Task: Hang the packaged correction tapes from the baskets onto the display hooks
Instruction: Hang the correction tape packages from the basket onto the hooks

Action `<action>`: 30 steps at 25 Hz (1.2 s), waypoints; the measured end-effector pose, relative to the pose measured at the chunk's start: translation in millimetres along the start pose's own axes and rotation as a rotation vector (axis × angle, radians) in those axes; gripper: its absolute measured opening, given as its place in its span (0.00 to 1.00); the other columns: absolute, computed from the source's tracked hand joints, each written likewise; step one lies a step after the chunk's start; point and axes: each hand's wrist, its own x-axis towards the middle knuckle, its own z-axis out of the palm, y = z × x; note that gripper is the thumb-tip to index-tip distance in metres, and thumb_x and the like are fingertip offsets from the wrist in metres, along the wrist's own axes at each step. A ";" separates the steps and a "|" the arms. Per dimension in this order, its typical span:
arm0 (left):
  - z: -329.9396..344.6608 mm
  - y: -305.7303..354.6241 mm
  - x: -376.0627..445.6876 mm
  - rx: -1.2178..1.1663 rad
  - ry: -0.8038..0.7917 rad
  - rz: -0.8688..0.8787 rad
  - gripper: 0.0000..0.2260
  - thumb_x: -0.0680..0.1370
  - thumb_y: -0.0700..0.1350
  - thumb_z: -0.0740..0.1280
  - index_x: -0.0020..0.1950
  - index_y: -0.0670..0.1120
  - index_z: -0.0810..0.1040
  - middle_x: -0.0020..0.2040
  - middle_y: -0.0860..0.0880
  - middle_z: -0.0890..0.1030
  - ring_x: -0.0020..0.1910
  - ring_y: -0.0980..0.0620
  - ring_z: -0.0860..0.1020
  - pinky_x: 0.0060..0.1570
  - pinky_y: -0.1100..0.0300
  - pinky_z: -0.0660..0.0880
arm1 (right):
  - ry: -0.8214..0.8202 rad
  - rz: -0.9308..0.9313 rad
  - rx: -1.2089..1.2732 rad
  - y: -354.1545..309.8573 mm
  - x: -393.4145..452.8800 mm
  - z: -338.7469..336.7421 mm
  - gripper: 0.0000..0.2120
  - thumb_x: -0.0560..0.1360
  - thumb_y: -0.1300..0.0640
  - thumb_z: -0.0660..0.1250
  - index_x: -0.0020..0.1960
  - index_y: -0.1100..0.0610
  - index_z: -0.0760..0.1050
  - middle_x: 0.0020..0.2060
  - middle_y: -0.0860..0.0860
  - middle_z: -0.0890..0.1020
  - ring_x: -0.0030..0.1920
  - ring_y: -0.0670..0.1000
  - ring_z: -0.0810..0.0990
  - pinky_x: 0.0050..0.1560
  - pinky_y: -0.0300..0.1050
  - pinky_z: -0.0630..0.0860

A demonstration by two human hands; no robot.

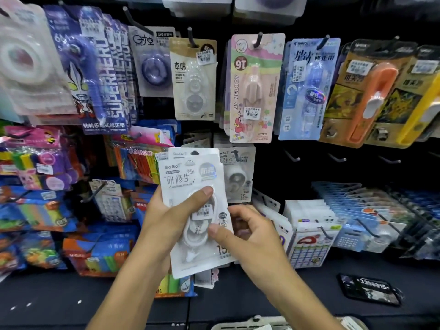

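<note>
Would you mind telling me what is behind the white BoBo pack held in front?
Behind the front BoBo pack, which the left hand grips and the right hand pinches, a second pack's header sticks out above. Its lower part is covered, as is whatever lies behind it.

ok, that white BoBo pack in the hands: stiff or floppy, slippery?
The BoBo pack looks fairly stiff: its card stands straight above the left hand. Probably light, held by thumb and fingers alone. The glossy blister may be slippery where the right hand pinches it.
</note>
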 end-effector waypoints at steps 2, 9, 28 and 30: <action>0.7 0.7 -0.5 -0.029 -0.055 -0.052 0.34 0.59 0.53 0.85 0.63 0.46 0.81 0.54 0.45 0.88 0.50 0.43 0.87 0.41 0.53 0.84 | 0.116 0.003 0.041 -2.0 4.9 -1.4 0.04 0.76 0.53 0.74 0.43 0.51 0.82 0.42 0.55 0.86 0.41 0.50 0.84 0.45 0.48 0.81; -9.4 2.9 -5.4 -0.013 -0.107 -0.020 0.32 0.61 0.46 0.84 0.64 0.50 0.80 0.56 0.46 0.87 0.53 0.43 0.87 0.44 0.52 0.84 | 0.369 0.179 0.181 4.9 7.0 -25.7 0.09 0.83 0.50 0.62 0.46 0.52 0.75 0.35 0.57 0.83 0.33 0.56 0.78 0.33 0.51 0.76; -4.2 1.5 -2.2 -0.024 0.073 0.092 0.26 0.60 0.52 0.80 0.57 0.50 0.83 0.52 0.48 0.88 0.48 0.45 0.88 0.39 0.55 0.83 | 0.140 0.063 -0.022 -2.7 -0.1 -8.8 0.22 0.76 0.50 0.72 0.67 0.39 0.72 0.62 0.37 0.79 0.61 0.41 0.79 0.61 0.51 0.78; 3.6 -0.9 -2.7 0.028 0.031 0.081 0.28 0.59 0.54 0.81 0.57 0.50 0.82 0.51 0.49 0.89 0.48 0.47 0.88 0.39 0.58 0.83 | 0.102 -0.006 0.069 -6.5 2.6 -4.7 0.22 0.70 0.43 0.76 0.62 0.40 0.75 0.45 0.40 0.84 0.47 0.45 0.84 0.49 0.46 0.81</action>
